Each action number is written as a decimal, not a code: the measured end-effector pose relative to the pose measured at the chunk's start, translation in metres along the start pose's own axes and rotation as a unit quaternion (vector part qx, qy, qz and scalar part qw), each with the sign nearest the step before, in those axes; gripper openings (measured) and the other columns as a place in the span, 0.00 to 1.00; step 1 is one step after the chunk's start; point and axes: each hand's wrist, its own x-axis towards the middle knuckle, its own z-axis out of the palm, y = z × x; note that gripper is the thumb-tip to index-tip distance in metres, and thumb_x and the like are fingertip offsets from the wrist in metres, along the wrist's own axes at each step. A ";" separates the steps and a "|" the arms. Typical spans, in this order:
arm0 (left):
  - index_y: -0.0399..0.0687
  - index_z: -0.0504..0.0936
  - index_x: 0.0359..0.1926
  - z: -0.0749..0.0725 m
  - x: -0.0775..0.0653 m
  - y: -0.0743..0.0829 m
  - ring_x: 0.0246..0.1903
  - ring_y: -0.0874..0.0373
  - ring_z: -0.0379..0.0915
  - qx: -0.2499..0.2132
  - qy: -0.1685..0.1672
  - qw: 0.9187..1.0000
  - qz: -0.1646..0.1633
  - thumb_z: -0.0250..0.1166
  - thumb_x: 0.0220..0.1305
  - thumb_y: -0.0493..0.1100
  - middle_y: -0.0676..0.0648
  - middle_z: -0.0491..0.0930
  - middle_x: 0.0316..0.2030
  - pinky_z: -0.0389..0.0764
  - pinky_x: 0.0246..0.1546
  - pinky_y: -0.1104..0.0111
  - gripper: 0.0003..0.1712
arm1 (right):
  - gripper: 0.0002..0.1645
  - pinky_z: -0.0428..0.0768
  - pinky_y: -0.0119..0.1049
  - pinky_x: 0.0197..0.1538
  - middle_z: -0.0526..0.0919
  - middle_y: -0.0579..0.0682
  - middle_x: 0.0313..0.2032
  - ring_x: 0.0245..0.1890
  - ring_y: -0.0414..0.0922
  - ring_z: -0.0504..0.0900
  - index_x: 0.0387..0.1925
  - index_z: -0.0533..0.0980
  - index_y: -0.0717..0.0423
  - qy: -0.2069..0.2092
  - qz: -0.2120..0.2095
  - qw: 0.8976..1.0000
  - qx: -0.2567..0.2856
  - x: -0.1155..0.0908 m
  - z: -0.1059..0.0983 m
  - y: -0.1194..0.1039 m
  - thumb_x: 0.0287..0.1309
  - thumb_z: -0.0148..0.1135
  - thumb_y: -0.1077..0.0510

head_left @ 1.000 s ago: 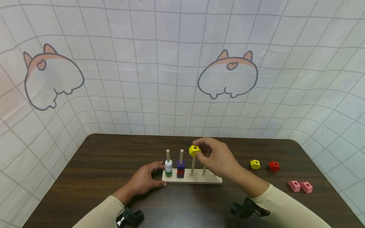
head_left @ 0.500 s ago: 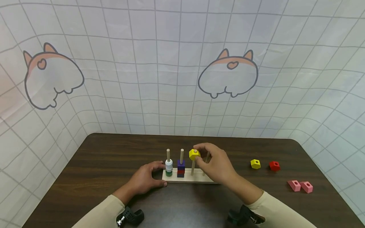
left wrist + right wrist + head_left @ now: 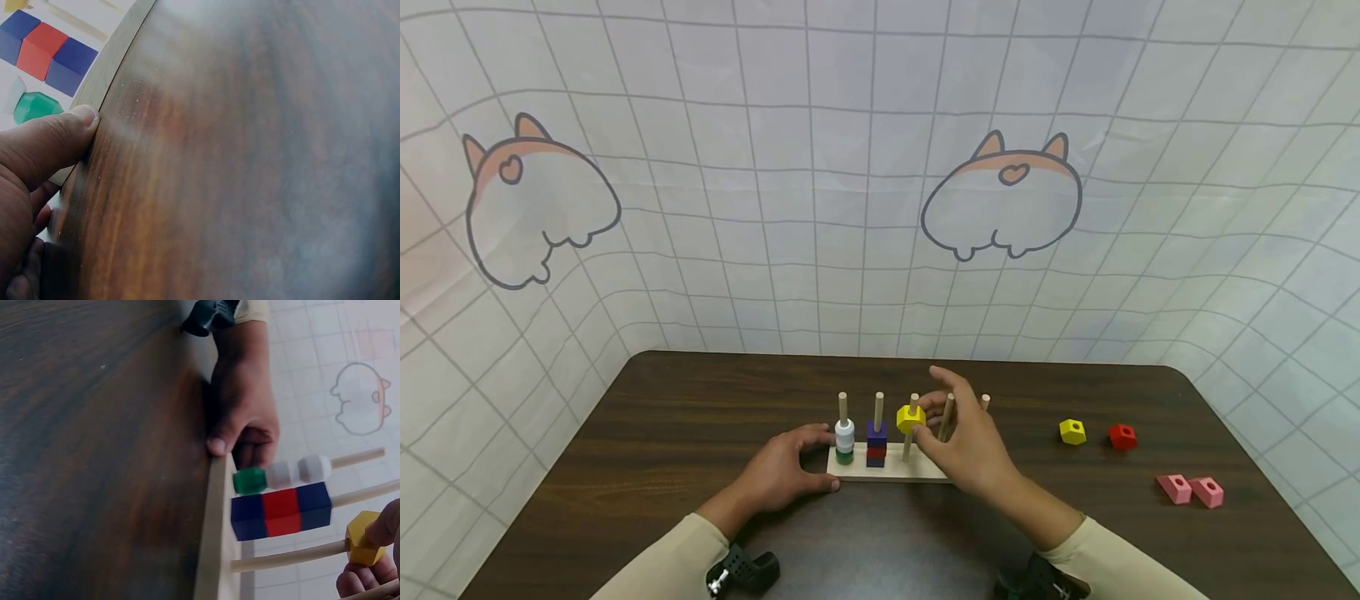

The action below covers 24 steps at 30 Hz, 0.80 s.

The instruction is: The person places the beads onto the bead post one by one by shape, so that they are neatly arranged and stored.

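Note:
My left hand (image 3: 781, 473) grips the left end of a light wooden peg board (image 3: 891, 472), thumb along its front edge. My right hand (image 3: 966, 450) pinches a yellow block (image 3: 911, 418) threaded on the third peg (image 3: 906, 450), partway up it. In the right wrist view the thumb lies on the yellow block (image 3: 361, 540), with fingertips behind it; the peg below is bare. White beads (image 3: 845, 435) sit over a green bead (image 3: 845, 457) on the first peg. A blue, red and blue block stack (image 3: 876, 448) fills the lower second peg.
Bare fourth (image 3: 947, 415) and fifth (image 3: 985, 402) pegs rise beside the right hand. On the dark wooden table (image 3: 700, 417), to the right, lie a yellow block (image 3: 1072, 432), a red block (image 3: 1122, 437) and two pink blocks (image 3: 1174, 489). A patterned white curtain (image 3: 760, 208) stands behind.
The yellow block has gone from the third peg's tip to partway down it, with the right hand lowering alongside. The right index finger has lifted. My left hand has stayed in place.

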 end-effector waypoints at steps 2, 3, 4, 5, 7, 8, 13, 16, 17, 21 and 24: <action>0.53 0.85 0.57 0.000 0.000 0.000 0.66 0.40 0.69 0.000 0.000 1.000 0.000 0.84 0.48 0.50 0.43 0.75 0.66 0.69 0.64 0.43 0.33 | 0.48 0.84 0.41 0.48 0.82 0.46 0.47 0.41 0.43 0.83 0.74 0.58 0.56 0.000 0.007 1.000 0.012 -0.002 0.002 0.003 0.56 0.72 0.68; 0.53 0.85 0.56 0.000 0.000 0.000 0.66 0.40 0.69 0.000 0.001 1.000 0.001 0.84 0.48 0.50 0.43 0.75 0.66 0.69 0.64 0.43 0.32 | 0.49 0.83 0.41 0.48 0.82 0.46 0.47 0.41 0.44 0.83 0.74 0.57 0.57 0.000 0.009 1.000 0.016 -0.002 0.004 0.005 0.56 0.72 0.68; 0.53 0.85 0.56 0.000 0.000 0.000 0.66 0.40 0.69 0.001 0.001 1.000 0.001 0.84 0.48 0.50 0.43 0.75 0.66 0.69 0.64 0.43 0.32 | 0.49 0.83 0.41 0.48 0.83 0.46 0.47 0.41 0.44 0.83 0.74 0.57 0.57 0.000 0.012 1.000 0.019 -0.003 0.005 0.006 0.56 0.73 0.69; 0.53 0.85 0.56 0.000 0.000 0.000 0.66 0.40 0.70 0.002 0.002 1.000 0.002 0.84 0.48 0.50 0.43 0.75 0.66 0.69 0.64 0.43 0.32 | 0.49 0.83 0.41 0.48 0.83 0.46 0.46 0.41 0.44 0.83 0.74 0.57 0.58 -0.001 0.015 1.000 0.020 -0.003 0.006 0.007 0.55 0.73 0.69; 0.53 0.85 0.56 0.000 0.000 0.001 0.66 0.40 0.70 0.004 0.002 1.000 0.003 0.84 0.48 0.50 0.43 0.75 0.66 0.69 0.64 0.43 0.32 | 0.49 0.83 0.40 0.48 0.83 0.45 0.46 0.41 0.44 0.83 0.73 0.59 0.58 -0.004 0.028 0.999 0.021 -0.005 0.008 0.009 0.55 0.73 0.69; 0.53 0.85 0.56 0.000 0.000 0.001 0.66 0.40 0.70 0.004 0.002 1.000 0.002 0.84 0.48 0.50 0.43 0.75 0.66 0.69 0.64 0.43 0.33 | 0.48 0.83 0.40 0.48 0.83 0.45 0.45 0.41 0.44 0.83 0.73 0.59 0.58 -0.007 0.035 0.999 0.021 -0.006 0.009 0.011 0.54 0.73 0.69; 0.53 0.85 0.56 0.000 -0.001 0.002 0.67 0.40 0.69 0.006 0.001 1.000 -0.005 0.84 0.48 0.51 0.43 0.75 0.67 0.69 0.64 0.43 0.33 | 0.44 0.83 0.42 0.49 0.84 0.44 0.44 0.41 0.43 0.83 0.70 0.64 0.57 -0.017 0.057 0.998 0.018 -0.009 0.015 0.019 0.54 0.73 0.70; 0.53 0.85 0.56 0.000 -0.001 0.002 0.67 0.40 0.69 0.008 0.001 1.000 -0.006 0.84 0.48 0.51 0.43 0.75 0.67 0.68 0.64 0.43 0.33 | 0.43 0.83 0.43 0.48 0.84 0.46 0.44 0.41 0.44 0.83 0.69 0.64 0.58 -0.018 0.055 0.998 0.015 -0.011 0.018 0.024 0.54 0.73 0.70; 0.52 0.85 0.57 0.000 -0.001 0.002 0.67 0.40 0.69 0.008 0.002 1.000 -0.005 0.84 0.48 0.51 0.43 0.75 0.67 0.69 0.64 0.43 0.33 | 0.42 0.83 0.42 0.49 0.84 0.45 0.43 0.41 0.44 0.83 0.69 0.65 0.58 -0.020 0.057 0.998 0.015 -0.012 0.019 0.026 0.55 0.73 0.70; 0.52 0.85 0.56 0.001 -0.001 0.002 0.67 0.40 0.69 0.004 0.001 1.000 -0.004 0.84 0.48 0.51 0.42 0.75 0.66 0.69 0.64 0.43 0.33 | 0.41 0.83 0.42 0.49 0.84 0.46 0.44 0.41 0.43 0.83 0.69 0.64 0.59 -0.030 0.064 0.997 0.024 -0.014 0.021 0.031 0.56 0.71 0.71; 0.51 0.85 0.56 0.000 -0.001 0.002 0.67 0.40 0.69 0.000 0.000 1.000 -0.003 0.84 0.48 0.51 0.42 0.75 0.66 0.68 0.65 0.43 0.33 | 0.40 0.83 0.41 0.49 0.85 0.47 0.44 0.42 0.43 0.84 0.68 0.64 0.59 -0.034 0.060 0.997 0.027 -0.015 0.021 0.034 0.56 0.70 0.71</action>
